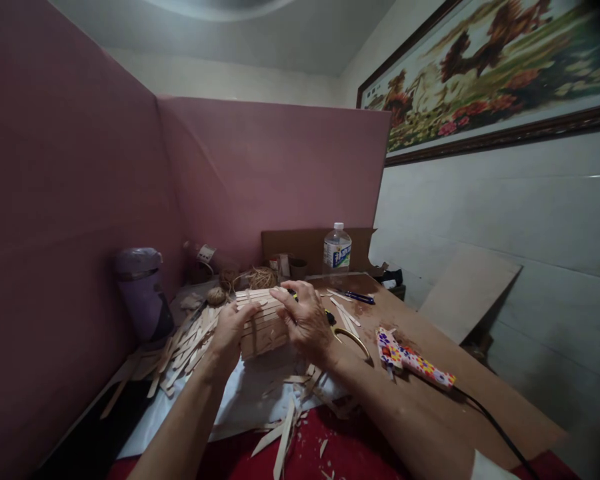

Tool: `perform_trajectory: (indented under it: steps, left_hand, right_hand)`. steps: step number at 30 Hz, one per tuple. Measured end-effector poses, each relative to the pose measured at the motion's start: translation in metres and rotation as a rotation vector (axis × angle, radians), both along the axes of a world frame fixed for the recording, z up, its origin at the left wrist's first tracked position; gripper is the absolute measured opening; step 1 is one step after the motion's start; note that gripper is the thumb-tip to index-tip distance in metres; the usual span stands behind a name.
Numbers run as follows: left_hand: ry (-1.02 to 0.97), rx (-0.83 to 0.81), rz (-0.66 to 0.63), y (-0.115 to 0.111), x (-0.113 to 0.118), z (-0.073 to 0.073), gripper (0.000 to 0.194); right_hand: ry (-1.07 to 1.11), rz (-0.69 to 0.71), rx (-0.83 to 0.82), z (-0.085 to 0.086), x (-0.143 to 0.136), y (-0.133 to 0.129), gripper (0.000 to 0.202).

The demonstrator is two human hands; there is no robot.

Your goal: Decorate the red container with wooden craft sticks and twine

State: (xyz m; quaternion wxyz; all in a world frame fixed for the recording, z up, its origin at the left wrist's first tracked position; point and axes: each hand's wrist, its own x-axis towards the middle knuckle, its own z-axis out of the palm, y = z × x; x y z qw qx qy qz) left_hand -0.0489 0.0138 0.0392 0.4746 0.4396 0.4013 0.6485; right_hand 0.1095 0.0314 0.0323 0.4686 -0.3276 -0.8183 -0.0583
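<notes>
A small structure of pale wooden sticks is held up above the near part of the table, with a thin band across its side. My left hand grips its left end, the thumb lying on the front face. Around the right end my right hand is closed, its fingers on the top and front. Wooden sticks lie in a loose pile left of my left hand. Gold-handled scissors rest just right of my right hand, partly hidden by it.
A flower-patterned glue gun with a black cord lies on the table at right. Behind stand a clear bottle and twine; a purple tumbler is at left. Stick scraps lie on red cloth.
</notes>
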Motion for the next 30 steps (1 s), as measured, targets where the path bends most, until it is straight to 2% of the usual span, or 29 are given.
perform_trajectory:
  steps: [7,18,21,26,30]
  left_hand:
    - [-0.045,0.004,-0.087,-0.002,0.0,0.002,0.051]
    - [-0.027,-0.057,-0.065,-0.005,-0.001,0.005,0.05]
    - [0.076,-0.114,0.096,-0.002,-0.003,0.004,0.053]
    - [0.441,-0.154,0.559,0.007,-0.015,-0.005,0.055]
    - [0.624,-0.149,0.662,0.006,-0.018,-0.005,0.054]
  right_hand:
    - [0.038,0.0,-0.005,-0.007,-0.005,0.004,0.033]
    - [0.046,0.01,-0.014,-0.014,-0.001,0.004,0.034]
    - [0.051,-0.011,-0.008,-0.015,0.0,0.002,0.033]
    - [0.075,-0.063,0.01,-0.013,0.003,-0.002,0.03]
    - [0.211,-0.19,0.059,0.008,0.023,0.005,0.027]
